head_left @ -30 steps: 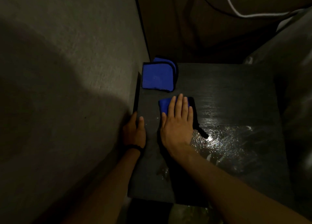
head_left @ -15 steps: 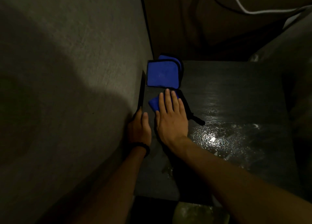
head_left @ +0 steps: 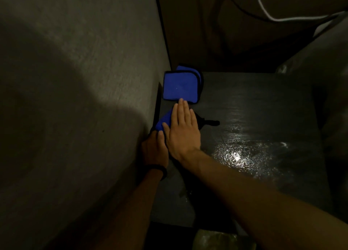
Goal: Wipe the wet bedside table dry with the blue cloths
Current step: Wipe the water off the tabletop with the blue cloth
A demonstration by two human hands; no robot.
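The dark bedside table (head_left: pixel 254 103) glistens with water across its right and front part. My right hand (head_left: pixel 182 133) lies flat, fingers together, pressing a blue cloth (head_left: pixel 164 121) against the table near its left edge; only the cloth's left corner and a dark tag on its right show. My fingertips reach the near edge of a stack of folded blue cloths (head_left: pixel 179 87) in the back left corner. My left hand (head_left: pixel 155 149), a dark band on its wrist, rests on the table's left edge beside the wall, holding nothing.
A grey textured wall (head_left: pixel 84 80) rises along the table's left side. Behind the table stands a dark panel with a white cable (head_left: pixel 267 14) hanging across it. Grey bedding (head_left: pixel 331 65) borders the right side. A pale object (head_left: pixel 212 240) lies below the front edge.
My right hand has slid the cloth back and to the left, from the table's middle towards the folded stack and the wall. My left hand has stayed on the table's edge.
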